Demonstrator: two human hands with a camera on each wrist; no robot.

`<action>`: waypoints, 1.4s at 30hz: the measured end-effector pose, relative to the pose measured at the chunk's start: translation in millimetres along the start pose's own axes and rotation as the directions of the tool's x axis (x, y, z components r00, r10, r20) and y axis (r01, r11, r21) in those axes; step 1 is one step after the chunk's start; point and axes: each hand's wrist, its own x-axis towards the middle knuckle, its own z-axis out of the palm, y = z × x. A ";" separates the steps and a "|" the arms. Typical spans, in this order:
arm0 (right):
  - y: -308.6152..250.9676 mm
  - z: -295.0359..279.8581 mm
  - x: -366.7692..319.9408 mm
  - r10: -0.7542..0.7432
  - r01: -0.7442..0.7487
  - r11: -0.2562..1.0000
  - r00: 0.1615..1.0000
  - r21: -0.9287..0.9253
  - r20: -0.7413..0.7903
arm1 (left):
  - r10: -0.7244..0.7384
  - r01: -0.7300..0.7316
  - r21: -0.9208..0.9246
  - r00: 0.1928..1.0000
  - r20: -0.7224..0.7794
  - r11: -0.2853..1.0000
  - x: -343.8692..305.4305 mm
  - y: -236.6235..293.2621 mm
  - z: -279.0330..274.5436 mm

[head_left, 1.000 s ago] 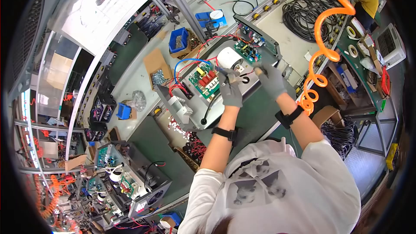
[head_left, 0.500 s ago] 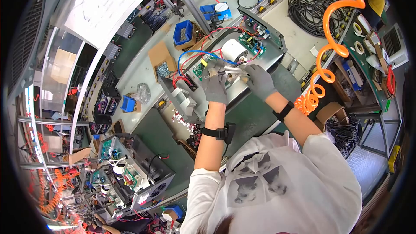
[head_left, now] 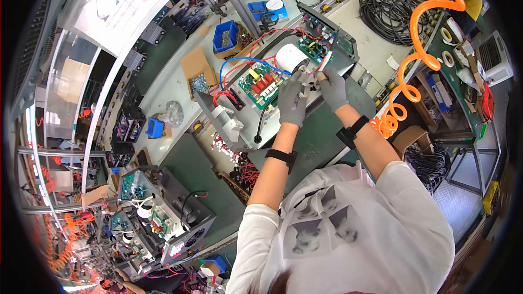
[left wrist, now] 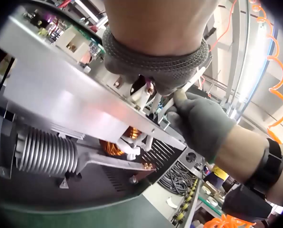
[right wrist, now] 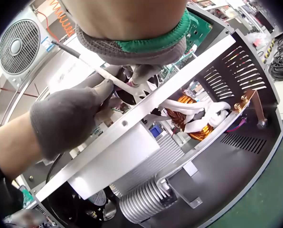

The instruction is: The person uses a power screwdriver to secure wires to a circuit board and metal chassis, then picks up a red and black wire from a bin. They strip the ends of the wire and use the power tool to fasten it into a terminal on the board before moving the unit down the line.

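Note:
An open metal chassis (head_left: 215, 125) holds a green circuit board (head_left: 263, 86) and a white cylinder (head_left: 291, 57). The gloved left hand (head_left: 292, 102) is beside the cylinder's lower end, its fingers pinching a white-sleeved lead (right wrist: 95, 68) in the right wrist view. Just to its right, the gloved right hand (head_left: 334, 90) has thumb and fingers curled on the same lead, whose sleeve (left wrist: 195, 78) sticks up past them in the left wrist view. The lead's lower end is among parts at a hole in the plate; the hands partly hide the contact there.
Blue bins (head_left: 225, 36) and a carton of screws (head_left: 199, 82) stand behind the chassis. An orange coiled hose (head_left: 415, 32) hangs at the right. Black cable (head_left: 387, 13) lies coiled at the back right. Another open unit (head_left: 163, 212) is at the lower left.
The left hand has moved right, uncovering the green board. The right hand has shifted slightly right and up, and the white lead now points upward rather than lying across between the hands.

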 end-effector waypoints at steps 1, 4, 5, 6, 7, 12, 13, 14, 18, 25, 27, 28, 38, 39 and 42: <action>-10.9 -2.2 -2.0 0.149 -0.147 0.982 0.989 0.119 -0.008 | -0.002 0.002 -0.004 1.000 0.003 1.000 0.2 5.2 -3.4; 0.2 -2.8 6.4 -0.001 0.004 0.999 0.998 -0.042 0.064 | 0.033 -0.032 0.350 0.999 0.004 0.936 0.0 24.5 -9.6; 4.4 -7.1 7.4 0.008 -0.005 0.999 0.999 -0.045 0.051 | 0.037 -0.040 0.342 0.999 0.017 0.939 2.5 30.4 -9.0; -2.9 -12.9 7.8 -0.002 0.003 1.000 0.991 -0.006 0.136 | 0.051 -0.041 0.376 0.999 -0.016 0.926 5.2 36.7 -10.5; -7.1 -17.1 9.7 -0.017 0.010 0.999 0.977 0.034 0.214 | 0.071 -0.046 0.407 0.996 -0.047 0.912 10.9 44.6 -12.2; 0.0 -35.2 -12.7 0.070 -0.070 0.998 0.989 0.007 -0.128 | 0.173 -0.167 0.454 0.985 0.027 0.875 28.2 50.7 -13.2; 5.9 -36.3 -25.2 0.136 -0.149 0.988 0.961 -0.039 -0.241 | -0.103 0.108 0.131 0.994 -0.047 0.985 21.6 41.7 -4.0; 30.8 -29.0 -38.1 0.148 -0.177 0.981 0.948 -0.080 -0.281 | -0.450 0.444 0.136 0.893 0.016 0.886 28.2 52.5 -10.1; 51.9 6.6 -52.8 0.626 -0.687 0.621 0.724 0.377 0.289 | -0.313 0.314 -0.036 0.949 0.031 0.949 31.8 19.7 -13.4; 78.4 79.4 -30.4 0.511 -0.461 -0.115 0.732 0.880 0.450 | -0.489 0.505 -0.165 0.863 0.129 0.847 39.6 24.9 -20.8; 70.5 76.2 -33.5 0.547 -0.420 -0.248 0.683 0.873 0.484 | -0.540 0.552 -0.146 0.834 0.112 0.821 40.3 29.1 -23.7; 72.2 79.8 -33.0 0.529 -0.368 -0.353 0.680 0.861 0.507 | -0.536 0.549 -0.129 0.835 0.125 0.826 39.4 29.0 -23.8; 75.1 68.9 -22.2 0.612 -0.635 -0.028 0.600 0.772 0.515 | -0.222 0.120 0.366 0.942 0.251 0.923 17.7 73.3 -19.8; 74.5 65.1 -20.7 0.621 -0.664 0.037 0.601 0.747 0.504 | -0.279 0.216 0.289 0.939 0.200 0.933 17.4 72.6 -19.2; 71.3 53.2 -18.8 0.628 -0.734 0.248 0.619 0.632 0.472 | -0.205 0.205 0.002 0.973 0.103 0.979 25.0 61.3 -16.6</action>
